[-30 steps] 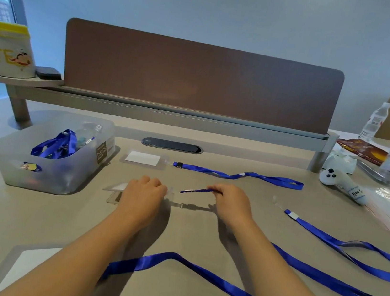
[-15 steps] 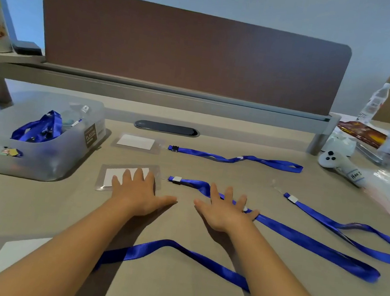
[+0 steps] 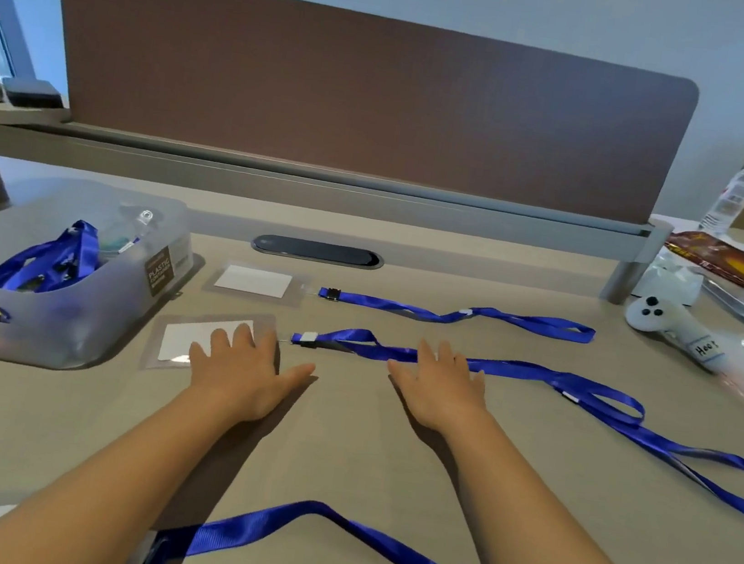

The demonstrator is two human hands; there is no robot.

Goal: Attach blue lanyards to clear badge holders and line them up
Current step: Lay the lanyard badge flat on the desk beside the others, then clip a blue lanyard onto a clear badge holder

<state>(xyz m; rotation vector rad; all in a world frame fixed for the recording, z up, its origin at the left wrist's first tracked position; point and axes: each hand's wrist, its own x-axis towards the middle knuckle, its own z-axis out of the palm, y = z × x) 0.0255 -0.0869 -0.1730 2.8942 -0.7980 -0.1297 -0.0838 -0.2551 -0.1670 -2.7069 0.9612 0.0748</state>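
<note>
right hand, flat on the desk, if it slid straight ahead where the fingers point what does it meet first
The right hand already has fingertips on the middle lanyard; beyond that, probably the far lanyard.

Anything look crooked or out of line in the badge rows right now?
Yes. The middle badge holder under the left hand sits skewed and further left than the far badge holder. Its lanyard, under the right hand, trails crookedly toward the right edge.
</note>
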